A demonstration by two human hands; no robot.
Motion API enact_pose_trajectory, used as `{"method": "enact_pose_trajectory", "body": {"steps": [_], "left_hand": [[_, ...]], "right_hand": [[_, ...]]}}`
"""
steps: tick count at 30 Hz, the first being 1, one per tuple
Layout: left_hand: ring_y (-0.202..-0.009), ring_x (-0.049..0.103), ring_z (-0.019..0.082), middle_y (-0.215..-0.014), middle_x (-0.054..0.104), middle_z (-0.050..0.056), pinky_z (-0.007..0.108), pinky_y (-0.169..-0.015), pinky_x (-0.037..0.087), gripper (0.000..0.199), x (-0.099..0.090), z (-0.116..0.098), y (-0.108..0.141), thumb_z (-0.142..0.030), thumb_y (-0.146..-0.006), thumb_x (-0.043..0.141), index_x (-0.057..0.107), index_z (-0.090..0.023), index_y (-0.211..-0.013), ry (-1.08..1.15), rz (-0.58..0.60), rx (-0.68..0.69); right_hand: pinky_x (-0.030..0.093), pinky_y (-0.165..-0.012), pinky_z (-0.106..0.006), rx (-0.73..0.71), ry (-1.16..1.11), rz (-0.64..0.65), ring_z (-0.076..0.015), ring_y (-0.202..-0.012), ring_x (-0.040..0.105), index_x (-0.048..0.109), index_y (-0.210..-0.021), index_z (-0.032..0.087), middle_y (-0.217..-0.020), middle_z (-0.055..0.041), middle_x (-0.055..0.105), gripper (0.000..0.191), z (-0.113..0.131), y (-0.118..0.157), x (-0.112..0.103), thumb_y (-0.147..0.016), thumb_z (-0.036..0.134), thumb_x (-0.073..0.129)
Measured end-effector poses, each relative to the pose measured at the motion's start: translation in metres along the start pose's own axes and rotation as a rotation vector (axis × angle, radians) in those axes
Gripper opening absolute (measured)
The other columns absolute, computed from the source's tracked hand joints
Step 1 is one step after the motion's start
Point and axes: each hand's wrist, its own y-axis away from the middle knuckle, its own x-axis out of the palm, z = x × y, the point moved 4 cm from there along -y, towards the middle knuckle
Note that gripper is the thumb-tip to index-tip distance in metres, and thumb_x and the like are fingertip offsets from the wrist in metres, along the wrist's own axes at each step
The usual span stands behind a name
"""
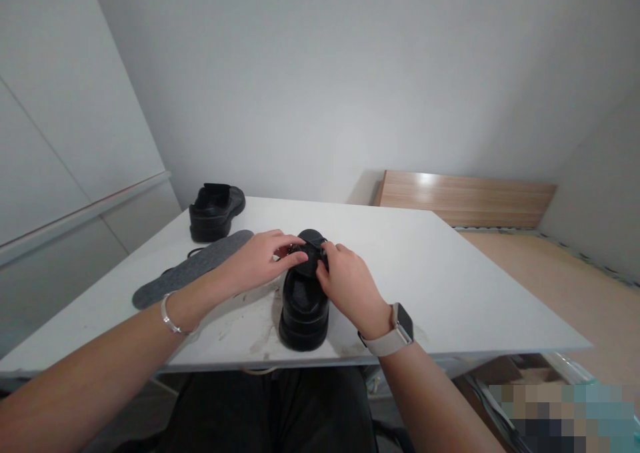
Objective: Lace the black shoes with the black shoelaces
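Observation:
A black shoe (304, 313) stands on the white table near its front edge, heel toward me and toe pointing away. My left hand (265, 256) reaches over the shoe's left side, its thumb and fingers apart at the tongue and lace area. On the right side, my right hand (345, 276) has its thumb and fingers closed at the upper's edge; what they pinch is too small and dark to make out.
A second black shoe (213, 214) stands at the table's back left. Grey insoles (195, 269) lie left of my left hand. The white table (425, 286) has dirt smudges near the shoe. A wooden headboard (465, 196) and bed are at the right.

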Motion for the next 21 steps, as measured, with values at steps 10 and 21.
{"method": "enact_pose_trajectory", "body": {"steps": [10, 21], "left_hand": [[-0.081, 0.064, 0.021, -0.092, 0.068, 0.008, 0.034, -0.077, 0.051, 0.025, 0.005, 0.000, -0.003, -0.019, -0.080, 0.056, 0.068, -0.015, -0.101, -0.110, -0.049, -0.037], [-0.079, 0.068, 0.024, -0.083, 0.073, 0.010, 0.034, -0.073, 0.051, 0.024, 0.005, -0.001, -0.022, -0.010, -0.075, 0.053, 0.075, -0.016, -0.080, -0.396, 0.074, -0.070]], "right_hand": [[0.047, -0.070, -0.033, -0.003, -0.013, 0.004, -0.0249, -0.086, 0.066, 0.058, -0.110, 0.014, -0.099, -0.0124, 0.068, 0.021, -0.003, 0.000, 0.000, -0.094, 0.012, 0.043], [0.049, -0.069, -0.032, -0.033, 0.095, 0.057, -0.0246, -0.084, 0.067, 0.064, -0.102, 0.014, -0.097, -0.0144, 0.065, 0.026, 0.002, -0.005, -0.002, -0.093, 0.006, 0.041]]}}
